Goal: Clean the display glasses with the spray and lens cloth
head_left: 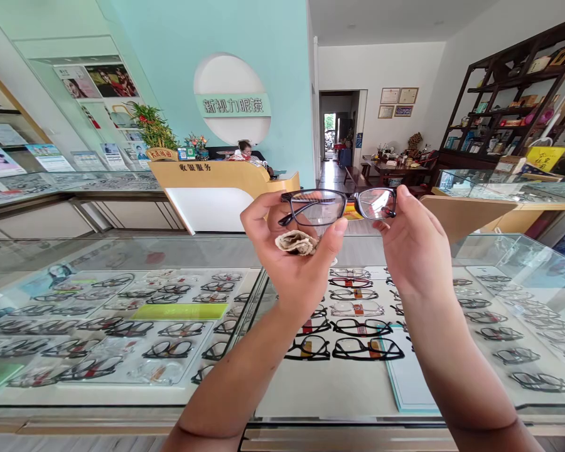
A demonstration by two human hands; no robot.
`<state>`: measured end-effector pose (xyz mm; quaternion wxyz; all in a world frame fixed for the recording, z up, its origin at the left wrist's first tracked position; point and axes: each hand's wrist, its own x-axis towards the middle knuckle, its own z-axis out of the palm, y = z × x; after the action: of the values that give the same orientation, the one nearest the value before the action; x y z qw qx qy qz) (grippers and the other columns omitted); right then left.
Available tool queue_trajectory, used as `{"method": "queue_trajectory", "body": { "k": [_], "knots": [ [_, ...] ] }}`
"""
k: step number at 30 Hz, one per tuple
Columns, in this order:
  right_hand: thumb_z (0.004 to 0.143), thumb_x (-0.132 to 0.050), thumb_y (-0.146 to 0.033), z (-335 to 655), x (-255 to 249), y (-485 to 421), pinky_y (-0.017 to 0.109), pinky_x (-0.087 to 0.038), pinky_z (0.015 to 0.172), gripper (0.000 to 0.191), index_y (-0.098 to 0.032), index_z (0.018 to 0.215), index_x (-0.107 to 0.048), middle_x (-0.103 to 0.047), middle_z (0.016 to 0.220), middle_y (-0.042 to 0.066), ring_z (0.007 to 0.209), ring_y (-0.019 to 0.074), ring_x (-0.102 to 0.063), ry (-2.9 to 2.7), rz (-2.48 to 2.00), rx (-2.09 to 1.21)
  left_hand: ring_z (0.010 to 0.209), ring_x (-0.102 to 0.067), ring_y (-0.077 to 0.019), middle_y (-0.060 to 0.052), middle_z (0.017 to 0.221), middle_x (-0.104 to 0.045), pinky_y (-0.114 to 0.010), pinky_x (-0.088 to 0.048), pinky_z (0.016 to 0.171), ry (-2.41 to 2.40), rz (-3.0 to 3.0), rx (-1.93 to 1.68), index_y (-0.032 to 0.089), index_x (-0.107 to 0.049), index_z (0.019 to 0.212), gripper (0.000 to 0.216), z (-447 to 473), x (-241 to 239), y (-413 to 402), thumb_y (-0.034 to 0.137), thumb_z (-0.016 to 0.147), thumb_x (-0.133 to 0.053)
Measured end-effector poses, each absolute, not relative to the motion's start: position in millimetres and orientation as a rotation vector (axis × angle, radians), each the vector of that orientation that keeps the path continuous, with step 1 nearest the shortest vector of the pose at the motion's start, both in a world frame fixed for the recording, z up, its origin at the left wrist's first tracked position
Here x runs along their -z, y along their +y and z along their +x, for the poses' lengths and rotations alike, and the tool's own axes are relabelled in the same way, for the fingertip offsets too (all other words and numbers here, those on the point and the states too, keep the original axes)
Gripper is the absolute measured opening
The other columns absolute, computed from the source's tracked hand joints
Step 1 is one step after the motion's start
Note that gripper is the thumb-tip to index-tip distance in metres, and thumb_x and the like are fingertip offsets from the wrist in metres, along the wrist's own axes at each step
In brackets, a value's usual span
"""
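I hold a pair of dark-framed glasses (339, 206) up at chest height, above a glass display counter (136, 411). My left hand (292, 251) pinches the left lens rim between thumb and fingers and also keeps a crumpled beige cloth (297, 242) in its palm. My right hand (412, 248) grips the right end of the frame with its fingers closed. Both lenses face me and reflect the room.
Under the glass lie several rows of spectacle frames (353, 329) on white trays. A yellow-and-white reception desk (216, 188) stands behind, with a person (245, 150) seated at it. More showcases run along the left wall (70, 185); a dark wooden shelf (513, 94) stands at right.
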<state>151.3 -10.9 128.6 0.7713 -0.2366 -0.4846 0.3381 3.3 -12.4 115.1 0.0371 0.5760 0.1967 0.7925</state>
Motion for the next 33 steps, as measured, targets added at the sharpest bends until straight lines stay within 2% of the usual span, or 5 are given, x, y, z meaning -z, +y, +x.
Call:
{"method": "queue_trajectory", "body": {
  "k": [6, 12, 23, 28, 33],
  "knots": [
    [0.099, -0.072, -0.057, 152.1, -129.9, -12.6, 0.04, -0.055, 0.078, 0.031, -0.027, 0.1, -0.077, -0.083, 0.115, 0.006, 0.105, 0.026, -0.076, -1.128, -0.499, -0.727, 0.094, -0.074, -0.0196, -0.007, 0.124, -0.071, -0.034, -0.061, 0.072, 0.605, 1.642, -2.349, 0.037, -0.048, 0.141, 0.075, 1.4, -119.1, -16.5, 0.066, 0.084, -0.087],
    [0.099, -0.069, -0.06, 150.8, -135.6, -19.5, 0.039, -0.059, 0.079, 0.033, -0.028, 0.099, -0.079, -0.08, 0.11, 0.005, 0.098, 0.0224, -0.075, -1.21, -0.476, -0.739, 0.049, -0.044, -0.0032, 0.003, 0.092, -0.073, -0.022, -0.035, 0.042, 0.507, 1.021, -1.801, 0.026, -0.064, 0.099, 0.043, -8.2, -139.9, -17.6, 0.046, 0.077, -0.094],
    [0.089, -0.088, -0.032, 153.2, -133.6, -5.4, 0.059, -0.053, 0.115, 0.011, -0.036, 0.098, -0.085, -0.08, 0.119, 0.001, 0.127, 0.029, -0.07, -1.636, -0.465, -0.333, 0.041, -0.035, -0.0008, 0.005, 0.067, -0.06, -0.016, -0.026, 0.035, 0.418, 0.782, -1.087, 0.019, -0.065, 0.085, 0.035, -11.0, -143.1, -8.0, 0.041, 0.076, -0.091],
    [0.077, -0.097, -0.027, 157.7, -141.3, -9.7, 0.066, -0.055, 0.111, 0.02, -0.038, 0.088, -0.085, -0.083, 0.111, -0.001, 0.128, 0.0336, -0.07, -1.631, -0.512, -0.458, 0.039, -0.032, -0.0031, 0.003, 0.063, -0.06, -0.021, -0.025, 0.032, 0.445, 0.729, -0.963, 0.023, -0.067, 0.082, 0.036, -15.4, -143.7, -2.0, 0.048, 0.078, -0.093],
    [0.085, -0.093, -0.035, 155.9, -139.1, -13.6, 0.069, -0.055, 0.111, 0.009, -0.038, 0.09, -0.085, -0.082, 0.12, -0.001, 0.136, 0.0362, -0.067, -1.666, -0.585, -0.369, 0.037, -0.039, -0.0038, 0.003, 0.062, -0.061, -0.019, -0.026, 0.034, 0.518, 0.663, -0.993, 0.02, -0.069, 0.09, 0.04, -17.3, -146.6, -3.3, 0.055, 0.083, -0.089]
  ]
}}
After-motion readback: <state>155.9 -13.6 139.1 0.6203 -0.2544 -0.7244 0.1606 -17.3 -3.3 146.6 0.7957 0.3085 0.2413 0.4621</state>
